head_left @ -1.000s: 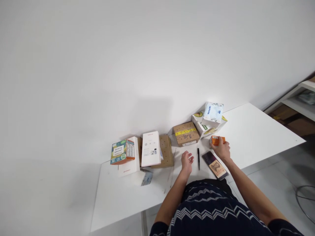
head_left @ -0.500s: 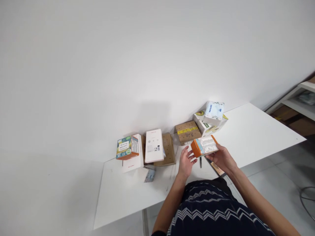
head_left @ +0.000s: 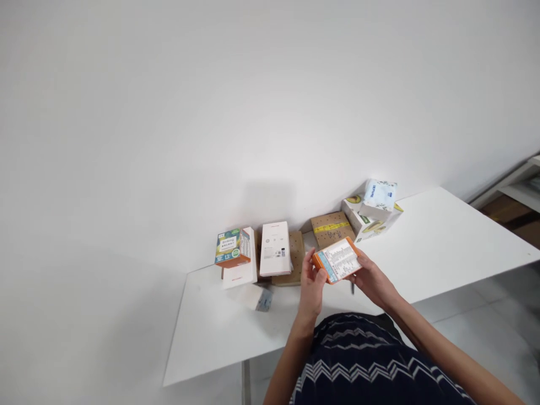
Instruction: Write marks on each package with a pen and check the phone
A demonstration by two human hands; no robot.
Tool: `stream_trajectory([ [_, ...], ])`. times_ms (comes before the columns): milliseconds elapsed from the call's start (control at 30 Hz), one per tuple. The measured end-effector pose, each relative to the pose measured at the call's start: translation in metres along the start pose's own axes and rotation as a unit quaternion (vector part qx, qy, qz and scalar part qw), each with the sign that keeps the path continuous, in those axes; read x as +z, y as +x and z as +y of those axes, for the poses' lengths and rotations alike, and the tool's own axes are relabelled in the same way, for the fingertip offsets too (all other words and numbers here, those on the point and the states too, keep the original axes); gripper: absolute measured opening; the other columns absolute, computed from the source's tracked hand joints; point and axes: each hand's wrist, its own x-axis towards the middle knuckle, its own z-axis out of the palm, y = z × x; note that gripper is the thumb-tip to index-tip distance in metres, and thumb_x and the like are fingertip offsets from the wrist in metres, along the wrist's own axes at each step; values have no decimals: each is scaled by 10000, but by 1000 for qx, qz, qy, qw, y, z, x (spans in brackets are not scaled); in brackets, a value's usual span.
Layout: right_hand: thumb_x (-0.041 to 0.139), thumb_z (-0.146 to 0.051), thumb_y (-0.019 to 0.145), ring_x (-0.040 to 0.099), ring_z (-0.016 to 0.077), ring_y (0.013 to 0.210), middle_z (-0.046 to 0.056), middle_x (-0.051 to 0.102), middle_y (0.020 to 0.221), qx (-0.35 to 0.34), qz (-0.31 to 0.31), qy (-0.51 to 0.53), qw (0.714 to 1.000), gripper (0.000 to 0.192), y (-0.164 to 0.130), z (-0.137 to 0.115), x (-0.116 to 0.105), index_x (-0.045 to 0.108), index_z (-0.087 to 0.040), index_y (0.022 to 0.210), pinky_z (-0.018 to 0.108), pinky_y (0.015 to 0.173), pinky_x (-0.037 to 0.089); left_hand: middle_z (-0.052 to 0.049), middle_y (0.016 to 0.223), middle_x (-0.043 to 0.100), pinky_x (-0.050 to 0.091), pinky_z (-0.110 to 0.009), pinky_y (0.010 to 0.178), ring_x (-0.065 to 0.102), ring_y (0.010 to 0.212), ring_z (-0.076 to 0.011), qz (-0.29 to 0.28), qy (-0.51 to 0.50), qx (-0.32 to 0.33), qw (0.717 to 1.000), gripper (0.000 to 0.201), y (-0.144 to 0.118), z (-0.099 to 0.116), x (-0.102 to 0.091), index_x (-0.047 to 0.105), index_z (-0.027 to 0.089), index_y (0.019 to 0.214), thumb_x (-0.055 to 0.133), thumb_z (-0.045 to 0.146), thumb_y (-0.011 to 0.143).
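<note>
An orange carton (head_left: 340, 260) with a white and light-blue printed panel is held up above the table between both hands. My left hand (head_left: 311, 286) grips its left end, thumb on the near edge. On the right end, my right hand (head_left: 371, 281) has its fingers closed around the carton, partly hidden beneath it. Just behind the carton lies a brown cardboard box (head_left: 332, 228) with yellow tape and handwriting. A dark pen (head_left: 352, 287) shows partly below the carton.
Along the wall on the white table (head_left: 202, 332) stand a green-and-orange carton (head_left: 230, 247), a white box (head_left: 275, 247) on a brown one, and a tissue pack (head_left: 378, 197) on an avocado-printed box (head_left: 367, 228). Another small pack (head_left: 264, 299) lies nearer. Shelves (head_left: 523, 194) stand right.
My left hand has closed on the carton's left end, where its fingers were apart before. The carton has turned so its printed panel faces up more. The view has shifted slightly.
</note>
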Motion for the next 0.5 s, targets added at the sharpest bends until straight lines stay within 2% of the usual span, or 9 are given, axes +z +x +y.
stream_trajectory([
  [167, 531, -493, 854, 600, 256, 1080, 60, 686, 1156, -21, -32, -24, 999, 454, 8, 2, 8, 566, -278, 1252, 395, 896, 483, -86, 1219, 611, 451, -358, 976, 569, 1137, -260, 12, 3, 43, 999, 638, 0, 6, -6, 525, 270, 1289, 758, 422, 715],
  [267, 520, -483, 869, 606, 244, 1060, 51, 689, 1157, -11, -22, -24, 999, 412, 11, 7, 7, 588, -276, 1218, 377, 884, 480, -85, 1274, 584, 451, -372, 989, 554, 1172, -265, 34, 17, 48, 998, 617, 0, 3, -6, 498, 285, 1303, 724, 427, 747],
  [367, 522, -470, 865, 637, 222, 950, 40, 717, 1066, 30, 11, 23, 999, 340, 10, 11, 8, 630, -272, 1120, 365, 845, 496, -92, 1316, 565, 446, -381, 1002, 536, 1208, -277, 59, 35, 44, 997, 574, 0, -1, -5, 514, 274, 1285, 695, 457, 772],
  [500, 506, -482, 848, 651, 202, 728, 31, 730, 850, 102, 32, 126, 986, 284, 8, 8, 12, 646, -264, 965, 378, 779, 529, -80, 1387, 514, 402, -358, 1054, 473, 1288, -267, 74, 36, 79, 993, 524, 0, -4, -3, 531, 274, 1291, 648, 468, 819],
])
